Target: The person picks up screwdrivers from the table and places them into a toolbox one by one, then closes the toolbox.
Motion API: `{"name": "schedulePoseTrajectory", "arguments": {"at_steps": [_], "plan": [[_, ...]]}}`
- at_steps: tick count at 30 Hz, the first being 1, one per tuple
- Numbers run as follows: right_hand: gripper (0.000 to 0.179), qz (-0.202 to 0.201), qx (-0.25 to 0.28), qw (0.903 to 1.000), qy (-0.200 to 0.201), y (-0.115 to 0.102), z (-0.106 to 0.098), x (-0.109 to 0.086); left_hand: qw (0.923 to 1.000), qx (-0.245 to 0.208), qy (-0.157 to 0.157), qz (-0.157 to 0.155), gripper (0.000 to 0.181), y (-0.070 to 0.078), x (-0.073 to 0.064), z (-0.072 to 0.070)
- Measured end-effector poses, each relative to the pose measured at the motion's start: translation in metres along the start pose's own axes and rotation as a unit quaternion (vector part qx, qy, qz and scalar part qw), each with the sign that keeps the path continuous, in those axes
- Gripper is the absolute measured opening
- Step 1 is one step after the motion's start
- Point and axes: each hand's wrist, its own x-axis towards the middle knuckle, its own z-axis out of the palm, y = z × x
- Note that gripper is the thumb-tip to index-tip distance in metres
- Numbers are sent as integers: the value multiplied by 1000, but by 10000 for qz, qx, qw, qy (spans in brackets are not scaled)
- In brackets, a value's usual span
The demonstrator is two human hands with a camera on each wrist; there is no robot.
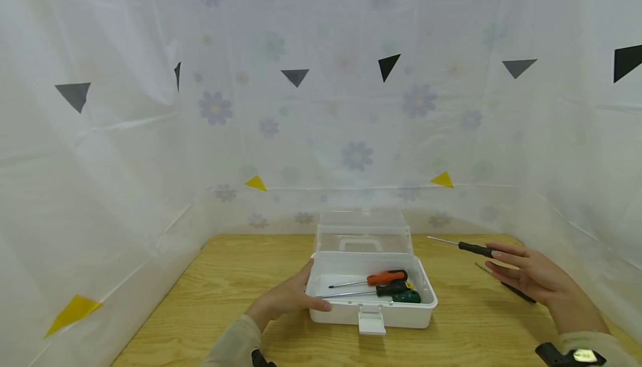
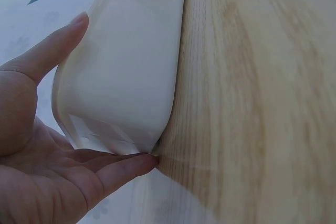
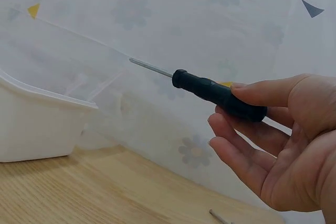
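Pinched one black-handled, steel-shafted screwdriver [image 1: 475, 249] in the right hand [image 1: 534, 275], above the pale wooden worktop [image 1: 241, 278], right of the open white plastic toolbox [image 1: 401, 318], with the long axis crosswise and tip toward the toolbox. Clamped the nearer left hand [image 1: 291, 297] on the toolbox's left end. Counted three handles inside the toolbox: one orange-and-black handle [image 1: 387, 278], one black-and-yellow handle [image 1: 393, 288], one dark green handle [image 1: 407, 297]. Saw one slim dark tool [image 1: 521, 293] lying right of the toolbox, one clear plastic lid [image 1: 328, 239] behind.
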Motion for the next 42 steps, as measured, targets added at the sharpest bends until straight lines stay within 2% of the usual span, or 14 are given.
{"name": "schedulePoseTrajectory", "arguments": {"at_steps": [6,15,24,35,42], "plan": [[44,-100,-161,9997,-176,2,9,5,10000,-13,-6,-10,128,2,0,1],[39,-57,-777,9968,194,3,32,12,10000,4,34,-36,128,-1,0,1],[35,36,-1153,9931,198,8,53,24,10000,83,46,-12,129,3,-1,0],[27,235,-1314,9892,608,16,71,43,9999,68,70,-50,128,1,1,-1],[24,276,-1493,9861,678,21,80,56,10000,-33,30,41,127,2,1,1]]}}
